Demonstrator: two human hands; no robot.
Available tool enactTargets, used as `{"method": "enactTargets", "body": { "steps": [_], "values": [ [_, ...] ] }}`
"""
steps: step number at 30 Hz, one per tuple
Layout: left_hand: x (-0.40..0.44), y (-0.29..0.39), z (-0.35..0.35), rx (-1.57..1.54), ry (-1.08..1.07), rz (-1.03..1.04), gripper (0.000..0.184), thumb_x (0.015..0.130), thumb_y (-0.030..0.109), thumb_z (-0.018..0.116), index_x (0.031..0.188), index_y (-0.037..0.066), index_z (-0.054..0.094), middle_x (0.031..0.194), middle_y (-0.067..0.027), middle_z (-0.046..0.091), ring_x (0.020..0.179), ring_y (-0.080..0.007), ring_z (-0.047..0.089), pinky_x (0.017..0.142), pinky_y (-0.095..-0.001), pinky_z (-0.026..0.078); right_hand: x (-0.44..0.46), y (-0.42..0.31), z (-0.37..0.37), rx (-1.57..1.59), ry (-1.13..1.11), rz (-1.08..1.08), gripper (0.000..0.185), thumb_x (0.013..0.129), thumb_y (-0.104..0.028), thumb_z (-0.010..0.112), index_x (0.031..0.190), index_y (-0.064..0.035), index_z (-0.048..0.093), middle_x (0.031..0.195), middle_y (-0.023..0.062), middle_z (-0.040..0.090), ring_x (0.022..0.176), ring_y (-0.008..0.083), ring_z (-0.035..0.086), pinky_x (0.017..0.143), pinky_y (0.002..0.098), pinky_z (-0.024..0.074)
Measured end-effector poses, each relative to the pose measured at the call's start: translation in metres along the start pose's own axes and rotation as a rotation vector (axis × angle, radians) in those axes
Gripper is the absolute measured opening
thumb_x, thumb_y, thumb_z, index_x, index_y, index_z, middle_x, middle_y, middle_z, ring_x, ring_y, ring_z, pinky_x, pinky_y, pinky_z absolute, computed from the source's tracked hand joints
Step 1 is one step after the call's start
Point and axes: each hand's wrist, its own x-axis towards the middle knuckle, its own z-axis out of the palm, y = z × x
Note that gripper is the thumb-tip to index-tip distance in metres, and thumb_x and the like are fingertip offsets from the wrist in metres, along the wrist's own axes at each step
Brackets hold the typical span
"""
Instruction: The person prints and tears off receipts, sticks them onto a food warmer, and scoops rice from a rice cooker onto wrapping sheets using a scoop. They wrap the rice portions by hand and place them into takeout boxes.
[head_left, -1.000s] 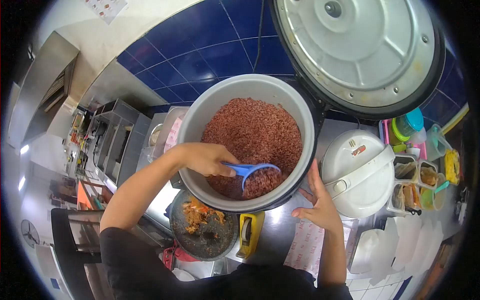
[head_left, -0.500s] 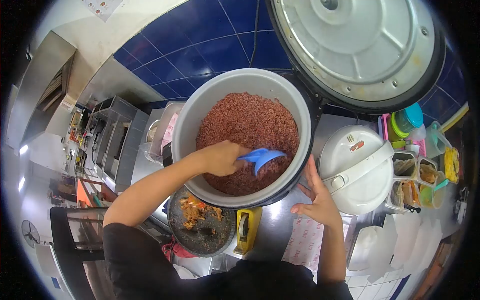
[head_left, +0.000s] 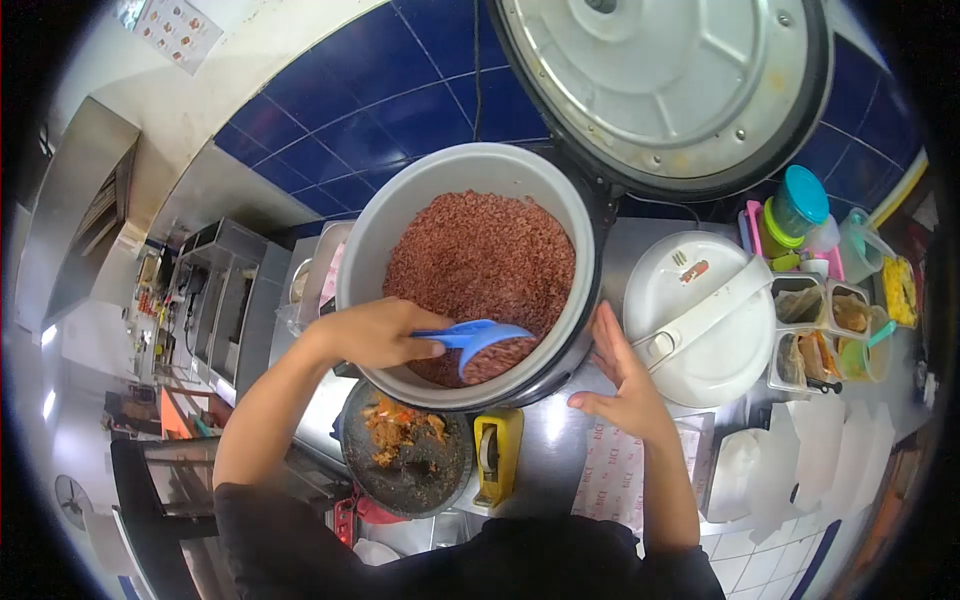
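— The blue scoop (head_left: pixel 478 338) has shifted toward the rice cooker's (head_left: pixel 470 165) near rim, reddish rice (head_left: pixel 498 361) in it.
— Hands?
— Apart: left hand (head_left: pixel 385 333) clamped on the handle; right hand (head_left: pixel 628 385), fingers spread, beside the cooker, perhaps touching. Raised lid (head_left: pixel 670 85) beyond.

We have rice (head_left: pixel 480 245) in our pot (head_left: pixel 425 175) | scoop (head_left: pixel 485 336) within its near side | lid (head_left: pixel 670 95) behind, right | mortar (head_left: pixel 420 482) before, tape dispenser (head_left: pixel 500 460) beside it | lidded cooker (head_left: pixel 705 345) right, food tubs (head_left: pixel 850 312) further right
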Motion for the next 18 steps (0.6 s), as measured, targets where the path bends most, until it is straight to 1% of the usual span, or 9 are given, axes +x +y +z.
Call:
{"method": "enactTargets", "body": {
  "steps": [1, 2, 4, 6, 8, 9, 12, 15, 18],
  "values": [
    [-0.004, -0.001, -0.005, -0.038, -0.002, 0.012, 0.037, 0.101, 0.022, 0.061, 0.132, 0.002, 0.065, 0.112, -0.0225, 0.073, 0.094, -0.0362, 0.073, 0.087, -0.0457, 0.053, -0.008, -0.001, 0.005, -0.015, 0.030, -0.032, 0.121, 0.075, -0.016, 0.092, 0.166, -0.0097, 0.011, 0.168, 0.0222, 0.023, 0.152, 0.0361, 0.032, 0.117, 0.0512, 0.0383],
    [-0.006, 0.003, -0.009, -0.083, -0.049, -0.136, 0.039, 0.103, 0.027, 0.061, 0.134, 0.003, 0.065, 0.101, -0.0139, 0.074, 0.082, -0.0233, 0.069, 0.078, -0.0400, 0.052, -0.019, -0.001, 0.007, -0.032, 0.086, -0.015, 0.113, 0.078, -0.012, 0.088, 0.164, -0.0087, 0.016, 0.165, 0.0219, 0.030, 0.146, 0.0340, 0.040, 0.114, 0.0490, 0.0413],
    [-0.011, -0.007, -0.012, -0.198, -0.084, -0.314, 0.039, 0.104, 0.029, 0.060, 0.135, 0.005, 0.065, 0.091, -0.0093, 0.069, 0.076, -0.0180, 0.063, 0.072, -0.0374, 0.051, -0.053, 0.005, 0.009, -0.060, 0.185, 0.018, 0.096, 0.083, -0.005, 0.082, 0.162, -0.0067, 0.026, 0.157, 0.0214, 0.043, 0.133, 0.0299, 0.056, 0.108, 0.0448, 0.0473],
    [-0.017, -0.022, -0.012, -0.293, -0.076, -0.391, 0.041, 0.106, 0.035, 0.058, 0.137, 0.009, 0.066, 0.077, -0.0022, 0.058, 0.067, -0.0122, 0.053, 0.062, -0.0330, 0.047, -0.095, 0.016, 0.007, -0.091, 0.366, 0.114, 0.061, 0.087, -0.006, 0.078, 0.143, 0.0003, 0.054, 0.135, 0.0195, 0.064, 0.105, 0.0244, 0.070, 0.096, 0.0368, 0.0548],
    [-0.018, -0.037, -0.006, -0.175, 0.128, -0.336, 0.040, 0.105, 0.036, 0.057, 0.136, 0.012, 0.066, 0.078, -0.0050, 0.063, 0.068, -0.0171, 0.060, 0.061, -0.0372, 0.050, -0.136, 0.028, -0.004, -0.231, 0.446, 0.173, 0.040, 0.091, -0.008, 0.075, 0.128, 0.0019, 0.065, 0.119, 0.0151, 0.072, 0.091, 0.0187, 0.071, 0.084, 0.0322, 0.0562],
    [-0.019, -0.040, -0.001, -0.118, 0.228, -0.307, 0.039, 0.105, 0.036, 0.057, 0.136, 0.014, 0.066, 0.078, -0.0064, 0.066, 0.068, -0.0196, 0.063, 0.061, -0.0393, 0.051, -0.158, 0.036, -0.009, -0.276, 0.478, 0.219, 0.037, 0.092, -0.009, 0.074, 0.126, 0.0019, 0.066, 0.116, 0.0140, 0.072, 0.090, 0.0176, 0.070, 0.082, 0.0317, 0.0560],
    [-0.011, -0.022, 0.036, 0.559, 0.671, 0.022, 0.035, 0.104, 0.034, 0.057, 0.133, 0.018, 0.066, 0.079, -0.0122, 0.069, 0.072, -0.0318, 0.069, 0.063, -0.0474, 0.053, -0.204, 0.061, -0.020, -0.362, 0.544, 0.306, 0.032, 0.094, -0.012, 0.072, 0.122, 0.0016, 0.067, 0.109, 0.0118, 0.074, 0.087, 0.0154, 0.070, 0.079, 0.0304, 0.0555],
    [-0.002, -0.007, 0.041, 0.578, 0.603, -0.088, 0.036, 0.102, 0.032, 0.057, 0.135, 0.020, 0.065, 0.091, -0.0195, 0.071, 0.085, -0.0409, 0.070, 0.072, -0.0551, 0.055, -0.227, 0.070, -0.020, -0.349, 0.564, 0.332, 0.031, 0.096, -0.014, 0.071, 0.123, 0.0009, 0.067, 0.108, 0.0119, 0.074, 0.088, 0.0151, 0.070, 0.079, 0.0301, 0.0552],
    [0.002, -0.012, 0.031, 0.520, 0.447, -0.149, 0.035, 0.102, 0.031, 0.057, 0.133, 0.016, 0.067, 0.099, -0.0197, 0.073, 0.086, -0.0432, 0.070, 0.077, -0.0551, 0.055, -0.228, 0.067, -0.015, -0.341, 0.553, 0.328, 0.031, 0.096, -0.015, 0.070, 0.123, 0.0006, 0.067, 0.108, 0.0124, 0.074, 0.088, 0.0153, 0.070, 0.080, 0.0301, 0.0553]
  ]
}}
